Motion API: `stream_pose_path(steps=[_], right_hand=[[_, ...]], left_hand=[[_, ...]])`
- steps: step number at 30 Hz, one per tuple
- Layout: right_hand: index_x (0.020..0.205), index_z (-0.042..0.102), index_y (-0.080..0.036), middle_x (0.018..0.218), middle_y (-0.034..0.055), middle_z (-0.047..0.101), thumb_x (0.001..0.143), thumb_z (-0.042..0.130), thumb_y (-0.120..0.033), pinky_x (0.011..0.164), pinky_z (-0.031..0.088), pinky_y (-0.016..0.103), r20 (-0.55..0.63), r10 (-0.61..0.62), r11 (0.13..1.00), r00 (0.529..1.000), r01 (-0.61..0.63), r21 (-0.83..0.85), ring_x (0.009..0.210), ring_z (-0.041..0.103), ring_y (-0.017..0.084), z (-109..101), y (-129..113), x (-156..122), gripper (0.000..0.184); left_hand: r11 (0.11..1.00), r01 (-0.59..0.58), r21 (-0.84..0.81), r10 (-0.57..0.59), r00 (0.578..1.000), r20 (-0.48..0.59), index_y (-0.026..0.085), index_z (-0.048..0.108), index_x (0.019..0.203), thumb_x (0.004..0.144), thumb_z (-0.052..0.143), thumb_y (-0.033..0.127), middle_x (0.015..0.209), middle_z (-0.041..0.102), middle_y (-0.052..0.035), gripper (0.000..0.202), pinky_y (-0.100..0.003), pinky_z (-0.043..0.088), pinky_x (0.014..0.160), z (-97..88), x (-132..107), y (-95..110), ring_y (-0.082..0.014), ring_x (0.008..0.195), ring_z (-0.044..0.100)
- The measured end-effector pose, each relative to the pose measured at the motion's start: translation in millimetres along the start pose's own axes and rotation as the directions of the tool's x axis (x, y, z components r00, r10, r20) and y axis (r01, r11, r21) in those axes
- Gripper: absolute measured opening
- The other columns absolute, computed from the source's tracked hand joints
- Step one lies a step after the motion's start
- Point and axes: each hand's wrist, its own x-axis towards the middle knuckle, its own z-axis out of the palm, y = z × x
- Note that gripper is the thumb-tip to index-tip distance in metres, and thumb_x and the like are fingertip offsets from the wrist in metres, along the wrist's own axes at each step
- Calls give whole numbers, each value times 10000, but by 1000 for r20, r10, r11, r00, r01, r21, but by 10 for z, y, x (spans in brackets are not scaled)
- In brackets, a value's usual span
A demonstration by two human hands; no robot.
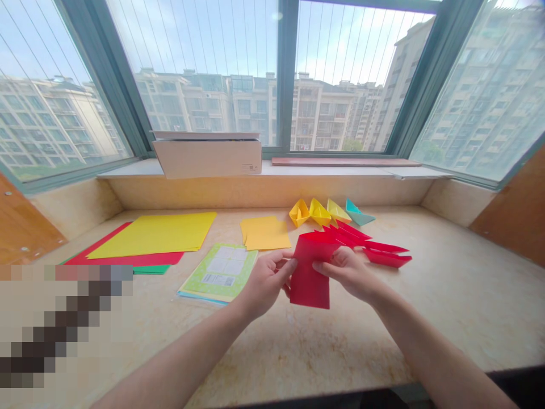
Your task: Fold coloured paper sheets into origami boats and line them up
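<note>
A folded sheet of red paper (310, 278) is held up over the counter between both hands. My left hand (270, 278) pinches its left edge, thumb in front. On the right side, my right hand (347, 271) grips it with the thumb on the front face and the fingers partly hidden behind. Just beyond, several folded red paper pieces (387, 254) lie on the counter, partly covered by the held sheet and my right hand. Behind them stands a row of folded paper boats, among them an orange one (299, 213), a yellow one (319, 212) and a turquoise one (359, 213).
Orange-yellow paper squares (266, 233) lie near a green-patterned paper pack (225, 264). Further left are large yellow sheets (157, 233) over red and green ones. A white box (208, 156) stands on the window ledge (349, 170). Pixelation covers the lower left corner.
</note>
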Motion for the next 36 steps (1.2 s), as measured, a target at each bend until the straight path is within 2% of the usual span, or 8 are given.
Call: stream_pose_path(steps=[5,11,16,19,23,26,33,36], right_hand=[[1125,739,-203,1037,82,744,866,729,-352,849,557,362,-9,-10,1000,1000,10,-27,947,685,232,-10,33,-5,300],[1098,749,-203,977,68,740,868,720,-371,786,552,334,-60,-26,996,998,21,-90,896,668,223,-27,63,-12,286],[1055,776,-203,824,50,724,896,677,-377,622,505,275,-14,3,978,1000,-6,-209,736,627,182,-14,13,-49,256],[1161,749,-240,827,42,709,902,656,-281,584,460,251,40,-67,947,997,76,-313,698,600,158,5,9,-56,278],[1203,731,-285,793,32,647,903,557,-115,594,428,254,96,-272,798,957,280,-533,708,574,151,5,75,-45,386],[1252,697,-315,819,35,634,902,475,-37,625,447,262,158,-336,725,928,362,-586,744,585,155,-13,120,-41,499],[1301,653,-353,893,39,628,918,468,-17,635,482,255,155,-414,717,897,427,-551,781,600,152,-24,150,-47,542],[1299,651,-370,887,33,620,919,472,-22,642,489,261,154,-421,709,894,430,-559,779,597,154,-20,160,-43,545]], left_hand=[[1000,-7,-1,7,1000,-19,99,680,1066,870,657,510,699,686,-53,456,-198,489,456,8,-5,-8,-124,530,611],[1000,15,-14,-14,998,54,91,632,1145,878,658,487,736,708,-78,478,-224,494,423,26,-18,3,-140,497,619],[999,51,4,-51,999,11,89,656,1060,885,629,521,717,713,-91,467,-219,462,415,38,-27,-2,-142,484,608],[998,51,36,-49,998,-37,92,677,957,884,631,510,700,707,-83,427,-208,458,476,27,-23,-19,-140,545,622],[998,33,59,-30,998,-52,102,695,896,892,626,439,663,672,-46,344,-198,434,526,3,-6,-41,-122,582,588],[997,37,63,-33,997,-63,108,697,867,885,621,397,655,638,-25,299,-203,437,530,0,-1,-43,-115,574,566],[993,92,-72,-89,995,37,113,641,838,930,485,500,664,621,-44,427,-243,478,479,-4,-22,-78,-148,537,589],[997,64,-31,-63,997,33,103,652,838,925,502,534,676,632,-58,465,-237,475,475,2,-23,-62,-144,536,590]])
